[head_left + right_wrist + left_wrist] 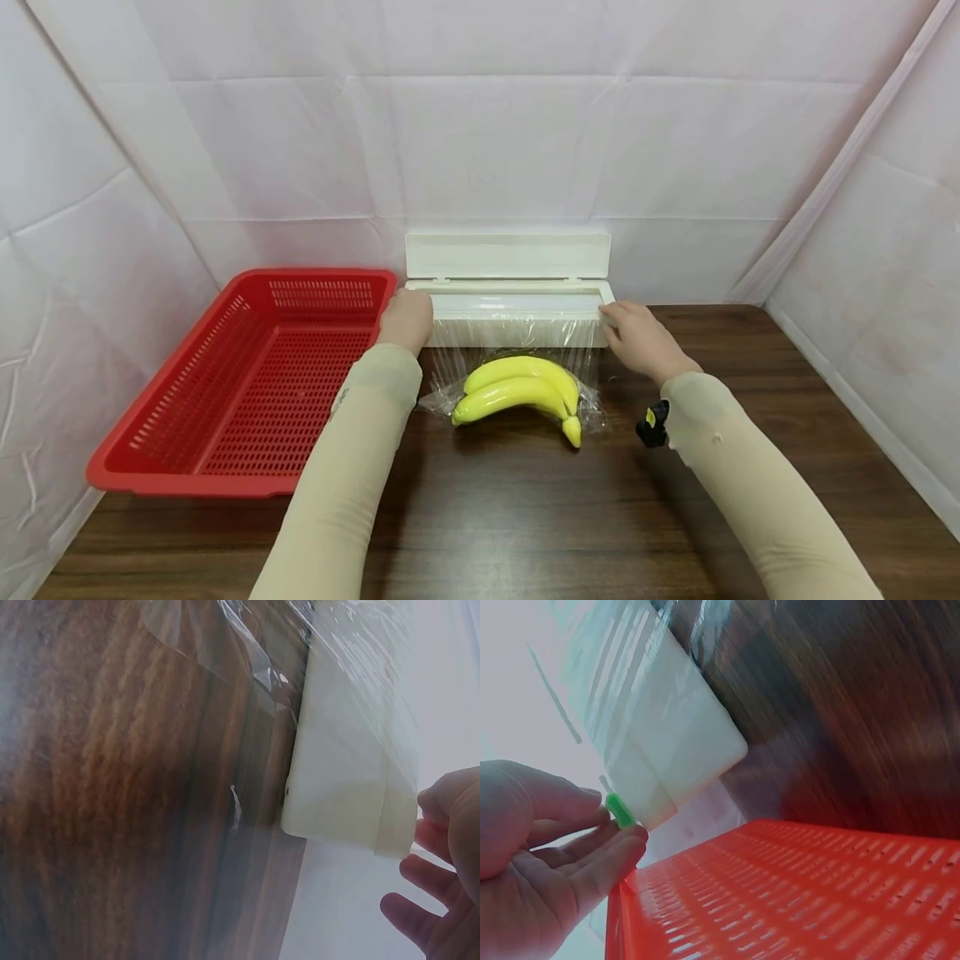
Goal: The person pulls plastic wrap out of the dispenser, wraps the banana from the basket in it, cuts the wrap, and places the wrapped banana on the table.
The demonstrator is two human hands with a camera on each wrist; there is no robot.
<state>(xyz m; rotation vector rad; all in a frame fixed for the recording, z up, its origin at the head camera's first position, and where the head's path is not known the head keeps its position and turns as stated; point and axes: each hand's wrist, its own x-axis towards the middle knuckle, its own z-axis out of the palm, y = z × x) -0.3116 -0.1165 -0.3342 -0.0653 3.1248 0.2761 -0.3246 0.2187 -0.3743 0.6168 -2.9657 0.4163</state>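
Observation:
A white plastic-wrap dispenser (517,333) stands at the table's back, its lid (507,255) raised. Clear wrap (450,358) runs from it down under a bunch of yellow bananas (517,392). At the dispenser's left end, my left hand (407,320) pinches a small green piece (620,811) between thumb and fingers, plain in the left wrist view but hidden by the hand in the head view. My right hand (641,337) holds the right front corner, thumb at the front and fingertips at the end; two fingers (409,919) spread free of it in the right wrist view.
A red perforated basket (247,417) stands at the left, close beside my left hand and forearm. White cloth walls (495,150) enclose the back and sides of the dark wooden table (510,517). A black device with a yellow mark (652,423) sits at my right wrist.

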